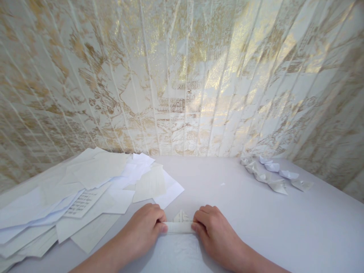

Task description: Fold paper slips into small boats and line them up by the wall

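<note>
Paper point(181, 227) folded into a flat band, with a small peak on its far side, lay low in the head view, above the table point(261, 231) and between our hands. Our left hand point(148, 225) and right hand point(212, 227) had thumbs and fingers clamped on its ends. We judged it light, stiff along the folded layers, easily creased or torn, and best held by those ends. Loose sheets point(99, 170), matte and overlapping, spread leftward; small angular folded shapes point(263, 177) stood rightward, before ridged, gold-patterned wall covering point(184, 87).
</note>
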The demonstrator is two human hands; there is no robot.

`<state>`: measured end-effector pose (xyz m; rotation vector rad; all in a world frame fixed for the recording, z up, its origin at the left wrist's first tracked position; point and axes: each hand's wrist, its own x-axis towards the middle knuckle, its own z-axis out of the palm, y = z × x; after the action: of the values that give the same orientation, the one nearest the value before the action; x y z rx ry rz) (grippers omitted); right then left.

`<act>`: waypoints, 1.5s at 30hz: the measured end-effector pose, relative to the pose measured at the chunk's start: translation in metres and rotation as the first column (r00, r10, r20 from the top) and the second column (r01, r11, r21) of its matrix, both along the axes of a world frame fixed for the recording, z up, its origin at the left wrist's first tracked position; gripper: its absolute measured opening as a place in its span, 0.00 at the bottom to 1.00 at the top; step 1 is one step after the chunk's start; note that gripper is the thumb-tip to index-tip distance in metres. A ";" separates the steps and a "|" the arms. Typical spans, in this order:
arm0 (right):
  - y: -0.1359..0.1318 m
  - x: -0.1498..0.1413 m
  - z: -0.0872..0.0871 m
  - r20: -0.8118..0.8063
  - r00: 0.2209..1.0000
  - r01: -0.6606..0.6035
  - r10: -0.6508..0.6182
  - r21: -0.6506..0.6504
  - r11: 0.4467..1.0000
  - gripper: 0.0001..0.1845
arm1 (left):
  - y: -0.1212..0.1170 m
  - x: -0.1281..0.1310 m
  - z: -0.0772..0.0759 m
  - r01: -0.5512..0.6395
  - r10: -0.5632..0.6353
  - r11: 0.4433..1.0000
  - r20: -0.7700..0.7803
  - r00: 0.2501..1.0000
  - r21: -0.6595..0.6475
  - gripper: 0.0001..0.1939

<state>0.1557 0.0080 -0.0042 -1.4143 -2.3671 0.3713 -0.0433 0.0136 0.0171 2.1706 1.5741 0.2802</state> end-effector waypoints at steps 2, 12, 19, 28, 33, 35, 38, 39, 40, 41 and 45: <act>0.000 -0.001 0.001 0.003 1.000 0.024 -0.024 -0.003 1.000 0.10 | 0.001 0.000 0.000 0.002 -0.002 1.000 -0.001 1.000 0.000 0.08; -0.002 -0.001 0.002 -0.002 0.997 0.071 -0.071 -0.008 0.997 0.08 | 0.002 -0.003 0.000 0.007 -0.004 0.999 0.064 0.998 -0.040 0.06; -0.001 -0.001 0.001 0.008 0.998 0.059 -0.059 0.011 0.998 0.08 | -0.001 -0.003 0.009 0.023 -0.024 0.999 -0.029 0.999 -0.040 0.06; -0.001 -0.002 -0.002 0.007 0.998 0.063 -0.064 0.029 0.998 0.08 | -0.002 0.008 0.000 -0.012 0.014 0.998 -0.036 0.999 0.059 0.10; -0.001 -0.002 0.002 0.031 0.998 0.056 -0.056 0.018 0.998 0.08 | -0.001 0.009 -0.006 -0.005 0.009 0.997 -0.048 0.999 0.083 0.10; -0.002 -0.002 0.003 0.037 0.998 0.054 -0.054 0.018 0.998 0.09 | -0.002 0.009 -0.007 0.003 0.001 0.996 -0.050 0.999 0.087 0.10; -0.002 -0.002 0.003 0.045 0.998 0.053 -0.053 0.011 0.999 0.09 | -0.004 0.009 -0.008 0.011 -0.006 0.995 -0.052 0.999 0.099 0.09; -0.003 -0.002 0.002 0.046 0.997 0.054 -0.054 0.009 0.998 0.09 | -0.005 0.009 -0.008 0.012 -0.006 0.995 -0.056 0.998 0.104 0.09; -0.003 -0.001 0.002 0.045 0.997 0.055 -0.055 0.008 0.998 0.08 | -0.005 0.010 -0.008 0.011 -0.004 0.994 -0.061 0.998 0.112 0.09; -0.003 -0.001 0.002 0.043 0.998 0.055 -0.055 0.008 0.998 0.08 | -0.005 0.010 -0.008 0.011 -0.003 0.993 -0.065 0.998 0.119 0.09; 0.001 0.002 0.006 0.033 0.998 0.063 -0.061 -0.035 0.997 0.08 | -0.006 0.010 -0.008 0.008 0.001 0.992 -0.066 0.998 0.123 0.07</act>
<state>0.1578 0.0085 0.0017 -1.5175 -2.3467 0.3795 -0.0332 0.0078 0.0091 2.2980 1.6281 0.3155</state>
